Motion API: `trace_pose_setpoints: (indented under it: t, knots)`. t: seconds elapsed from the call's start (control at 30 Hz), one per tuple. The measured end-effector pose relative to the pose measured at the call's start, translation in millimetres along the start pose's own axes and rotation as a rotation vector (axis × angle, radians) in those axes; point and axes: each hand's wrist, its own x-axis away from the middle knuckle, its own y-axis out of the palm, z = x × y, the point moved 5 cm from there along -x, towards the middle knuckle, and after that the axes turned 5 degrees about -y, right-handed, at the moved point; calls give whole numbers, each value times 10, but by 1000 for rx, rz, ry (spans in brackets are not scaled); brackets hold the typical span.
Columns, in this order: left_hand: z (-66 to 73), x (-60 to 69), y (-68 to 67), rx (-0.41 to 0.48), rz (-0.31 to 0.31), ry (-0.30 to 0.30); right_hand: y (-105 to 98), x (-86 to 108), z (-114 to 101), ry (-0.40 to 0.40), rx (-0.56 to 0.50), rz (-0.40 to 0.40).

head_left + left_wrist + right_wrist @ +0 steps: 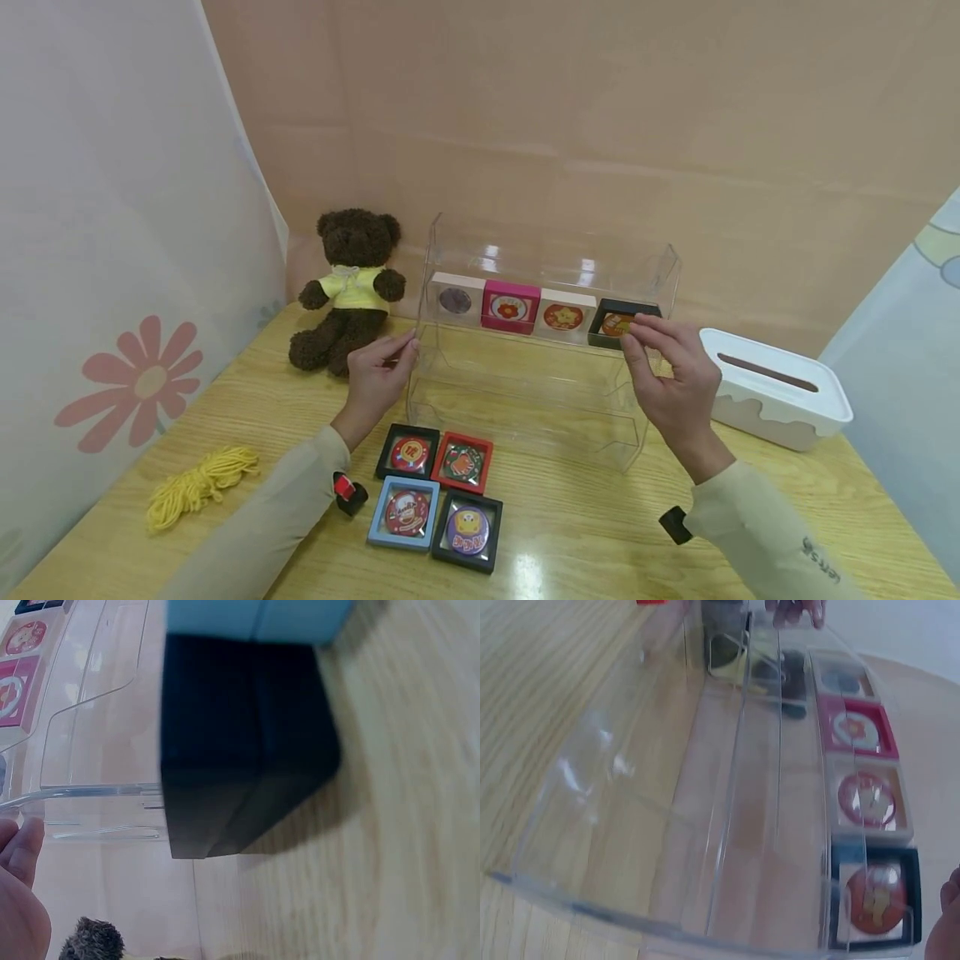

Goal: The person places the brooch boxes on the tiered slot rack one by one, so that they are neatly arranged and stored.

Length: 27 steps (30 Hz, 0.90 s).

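A clear acrylic display rack [495,375] stands on the table with a row of square badge frames on an upper tier. My left hand [378,375] pinches the rack's left side edge between thumb and fingers; the left wrist view shows these fingers [22,851] at the clear edge. At the row's right end sits a black frame [607,321] with a round orange badge. My right hand [671,379] is beside it, fingers extended at its right side; contact is unclear. Left of it are a white frame [564,317], a magenta frame [512,307] and another white frame [456,297].
Before the rack lie a black frame [407,452], a red frame [483,467], a light blue frame [375,521] and another black frame [491,542]. A brown teddy bear [356,242] sits left, yellow yarn [198,487] lies front left, and a white tissue box [817,404] stands right.
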Motion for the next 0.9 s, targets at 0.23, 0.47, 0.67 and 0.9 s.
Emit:
trace_pose_setpoints:
  t: [0.23, 0.47, 0.67, 0.9]
  knots:
    - [-12, -2, 2, 3, -3, 4, 172, 43, -365, -92, -141, -96]
    - [-1, -4, -1, -14, 5, 4, 289, 277, -661, -48, -284, -298]
    - [133, -43, -4, -8, 1, 20, 358, 543, -783, 107, -418, -475]
    - [302, -92, -11, -11, -4, 38, 428, 828, -918, 254, -476, -630]
